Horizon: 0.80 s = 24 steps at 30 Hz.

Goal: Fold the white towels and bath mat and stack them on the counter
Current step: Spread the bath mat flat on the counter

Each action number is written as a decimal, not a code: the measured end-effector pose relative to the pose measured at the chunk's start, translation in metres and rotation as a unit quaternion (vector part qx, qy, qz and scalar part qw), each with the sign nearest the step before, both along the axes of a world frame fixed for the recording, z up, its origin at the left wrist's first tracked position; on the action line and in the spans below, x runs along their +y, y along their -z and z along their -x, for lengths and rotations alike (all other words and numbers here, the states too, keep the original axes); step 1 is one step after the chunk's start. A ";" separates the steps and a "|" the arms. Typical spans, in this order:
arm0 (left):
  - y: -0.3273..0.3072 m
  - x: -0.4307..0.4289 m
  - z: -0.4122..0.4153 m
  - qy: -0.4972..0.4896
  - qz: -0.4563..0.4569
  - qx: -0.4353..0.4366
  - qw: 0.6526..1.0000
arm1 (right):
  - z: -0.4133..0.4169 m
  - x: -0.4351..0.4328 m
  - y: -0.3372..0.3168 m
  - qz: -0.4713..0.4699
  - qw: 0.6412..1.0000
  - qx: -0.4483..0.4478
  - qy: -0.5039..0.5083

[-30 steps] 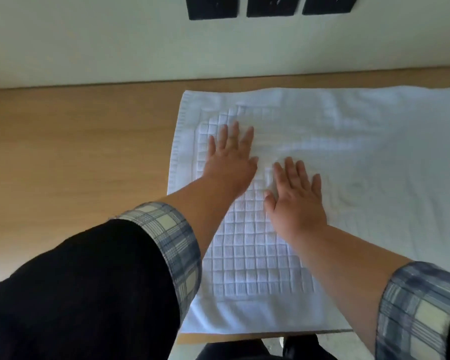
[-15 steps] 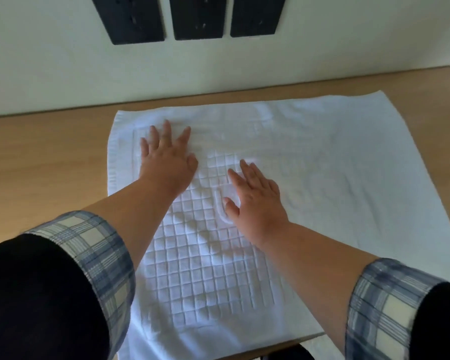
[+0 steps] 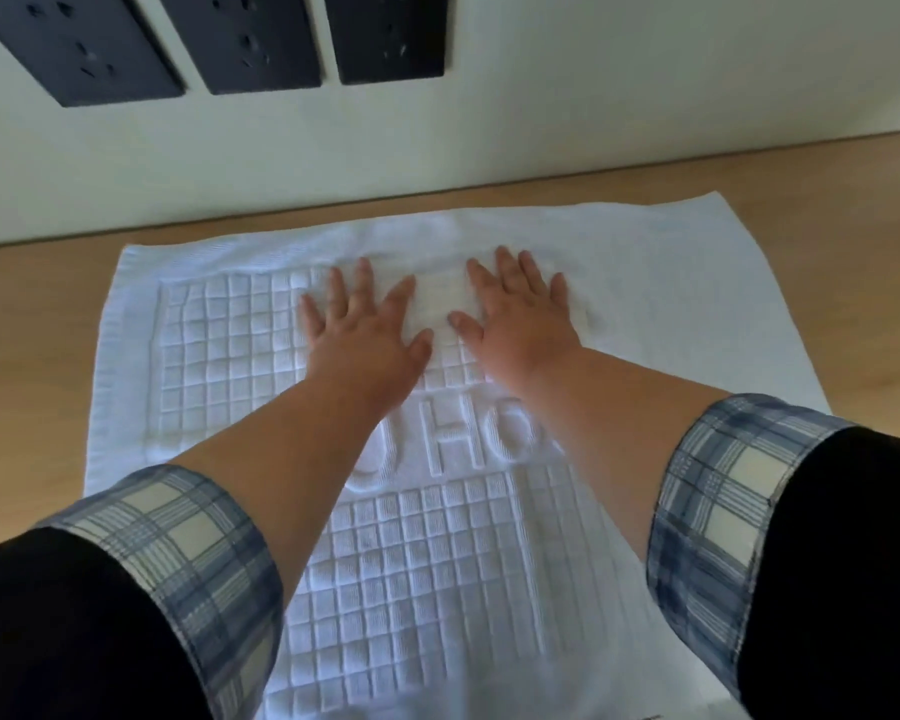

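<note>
on the pale wooden surface [image 3: 32, 324], a white bath mat [image 3: 219, 366] lies spread out flat, its far edge running just short of the wall [image 3: 593, 122] and its near part passing out of the bottom of the view. the mat is woven with a grid of small raised squares inside a plain border, and a band of raised lettering [image 3: 453, 439] crosses its middle. only a few letters show between the forearms; the rest is covered.

both hands lie palm down on the far half of the mat. the left hand [image 3: 365, 330] is flat with its fingers straight and spread wide, fingertips pointing toward the wall, resting on the grid. the right hand [image 3: 520, 314] lies just beside it, also flat, fingers straight and a little closer together, on a brighter stretch where the weave is too washed out to read. the two thumbs point toward each other, near but apart, with a strip of white cloth between them. neither hand grips or pinches the cloth.

both forearms are bare up to turned-back checked cuffs [image 3: 178, 537], blue and cream, over black sleeves [image 3: 74, 641]. on the wall above the mat sit three dark plates [image 3: 89, 44] side by side, with socket holes showing in them.
</note>
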<state>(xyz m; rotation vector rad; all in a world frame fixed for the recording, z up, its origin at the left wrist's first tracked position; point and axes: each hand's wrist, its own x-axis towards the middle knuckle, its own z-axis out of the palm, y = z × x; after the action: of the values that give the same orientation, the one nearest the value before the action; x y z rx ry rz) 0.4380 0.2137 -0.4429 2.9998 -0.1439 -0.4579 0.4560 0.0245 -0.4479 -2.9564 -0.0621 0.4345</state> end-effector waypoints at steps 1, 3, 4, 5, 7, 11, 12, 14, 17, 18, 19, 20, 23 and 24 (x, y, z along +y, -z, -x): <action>-0.002 0.000 -0.002 -0.021 -0.002 0.002 1.000 | -0.007 -0.006 -0.001 0.000 1.000 0.002 0.003; -0.007 -0.011 -0.003 -0.063 0.012 -0.001 0.998 | -0.017 -0.020 -0.004 -0.009 1.000 -0.001 0.012; -0.011 -0.024 -0.002 -0.065 0.026 -0.008 0.998 | -0.018 -0.028 -0.007 -0.016 1.000 -0.014 0.007; -0.014 -0.041 0.002 -0.045 0.044 -0.014 0.998 | -0.016 -0.037 -0.011 -0.022 0.999 -0.036 -0.008; -0.019 -0.080 0.011 0.030 0.073 -0.020 0.997 | -0.006 -0.061 -0.014 -0.033 0.996 -0.074 -0.026; -0.018 -0.155 0.020 0.116 0.090 -0.001 0.989 | 0.005 -0.131 -0.012 -0.038 0.995 -0.058 0.073; -0.016 -0.170 0.020 0.127 0.088 0.004 0.988 | 0.004 -0.148 -0.011 -0.027 0.995 -0.043 0.083; -0.011 -0.194 0.019 0.137 0.072 0.010 0.988 | -0.003 -0.173 -0.007 0.002 0.998 -0.018 0.065; 0.000 -0.211 0.015 0.109 0.029 0.002 0.994 | -0.022 -0.196 0.000 0.020 0.999 -0.007 0.042; 0.002 -0.214 0.014 0.097 0.016 0.000 0.995 | -0.029 -0.202 0.001 0.022 0.999 -0.004 0.042; 0.003 -0.217 0.015 0.085 0.006 0.001 0.996 | -0.034 -0.209 0.001 0.024 0.999 0.000 0.040; 0.003 -0.220 0.017 0.073 0.000 0.006 0.997 | -0.039 -0.216 0.000 0.028 0.999 0.003 0.038; -0.003 -0.231 0.032 0.045 -0.006 0.024 0.999 | -0.055 -0.236 -0.004 0.022 0.999 0.013 0.041; -0.005 -0.236 0.041 0.051 -0.007 0.035 0.998 | -0.058 -0.242 -0.006 0.017 0.999 0.020 0.042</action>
<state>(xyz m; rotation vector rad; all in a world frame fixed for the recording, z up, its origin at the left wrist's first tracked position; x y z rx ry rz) 0.3969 -0.0221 -0.4380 2.9957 -0.2901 -0.5765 0.5143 -0.2176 -0.4418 -2.9694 0.0750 0.4869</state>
